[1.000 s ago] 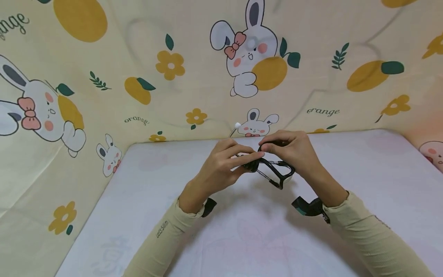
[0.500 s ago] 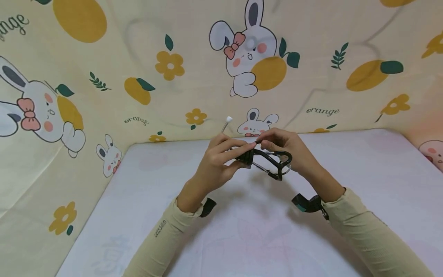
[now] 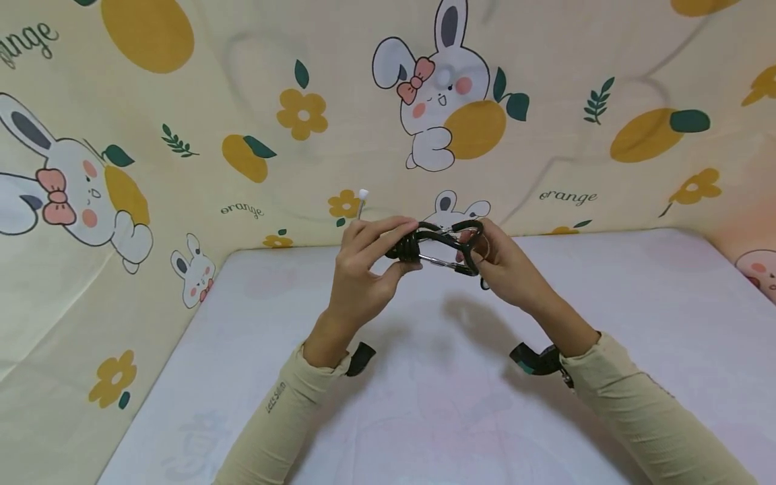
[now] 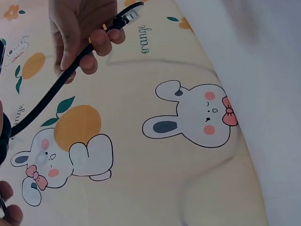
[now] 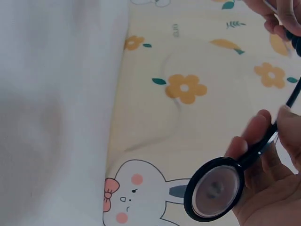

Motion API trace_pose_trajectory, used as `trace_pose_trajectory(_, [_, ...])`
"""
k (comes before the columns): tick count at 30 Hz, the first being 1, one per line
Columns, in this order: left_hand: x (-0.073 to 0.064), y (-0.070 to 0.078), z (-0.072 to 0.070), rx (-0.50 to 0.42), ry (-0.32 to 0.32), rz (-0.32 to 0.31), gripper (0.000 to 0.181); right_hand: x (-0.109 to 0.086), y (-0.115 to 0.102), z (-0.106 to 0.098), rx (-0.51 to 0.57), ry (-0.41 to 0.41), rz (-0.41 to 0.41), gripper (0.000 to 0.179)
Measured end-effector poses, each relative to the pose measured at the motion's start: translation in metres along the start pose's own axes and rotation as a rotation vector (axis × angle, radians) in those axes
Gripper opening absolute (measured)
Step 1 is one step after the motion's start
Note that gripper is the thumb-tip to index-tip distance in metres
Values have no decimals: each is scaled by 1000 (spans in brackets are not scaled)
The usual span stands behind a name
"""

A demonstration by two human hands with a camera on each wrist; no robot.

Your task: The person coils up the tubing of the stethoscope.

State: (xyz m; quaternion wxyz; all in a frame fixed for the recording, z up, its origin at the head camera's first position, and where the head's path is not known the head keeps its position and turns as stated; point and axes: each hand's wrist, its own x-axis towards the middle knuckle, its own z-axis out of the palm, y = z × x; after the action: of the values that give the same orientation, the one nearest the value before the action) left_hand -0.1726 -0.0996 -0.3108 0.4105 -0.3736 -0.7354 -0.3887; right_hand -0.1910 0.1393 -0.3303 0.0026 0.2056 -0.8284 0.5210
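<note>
Both hands hold a black stethoscope (image 3: 409, 248) up above the table in the head view. Its tubing is wound in tight coils, and the left hand (image 3: 364, 269) grips these between thumb and fingers. Beyond that hand a white eartip (image 3: 364, 194) sticks up on a metal tube. The right hand (image 3: 515, 273) is at the looped end, fingers partly hidden behind the loop. In the right wrist view, that hand pinches the tubing near the round chestpiece (image 5: 214, 189), whose diaphragm faces the camera. A straight run of black tubing (image 4: 56, 87) spans the two hands in the left wrist view.
A white-covered table (image 3: 424, 404) lies below the hands. Behind it rises a cream cloth backdrop (image 3: 339, 60) printed with rabbits, oranges and flowers. Black wrist-worn pieces (image 3: 536, 358) show at the sleeve cuffs.
Both hands have moved up and to the left with the stethoscope, and its loop has turned flatter. The right hand has shifted from the coils to the loop's far end.
</note>
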Motion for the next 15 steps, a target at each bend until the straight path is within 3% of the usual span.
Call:
trace_pose_trajectory(5, [0, -1, -1, 34, 1, -57, 50, -3, -3, 8, -85, -29, -26, 20])
trace_pose_trajectory(11, [1, -3, -5, 100, 35, -91, 47, -8, -10, 18, -81, -90, -75, 39])
trace_pose_trajectory(15, [1, -4, -5, 134, 57, -104, 46, -12, -15, 22, -73, -124, -100, 36])
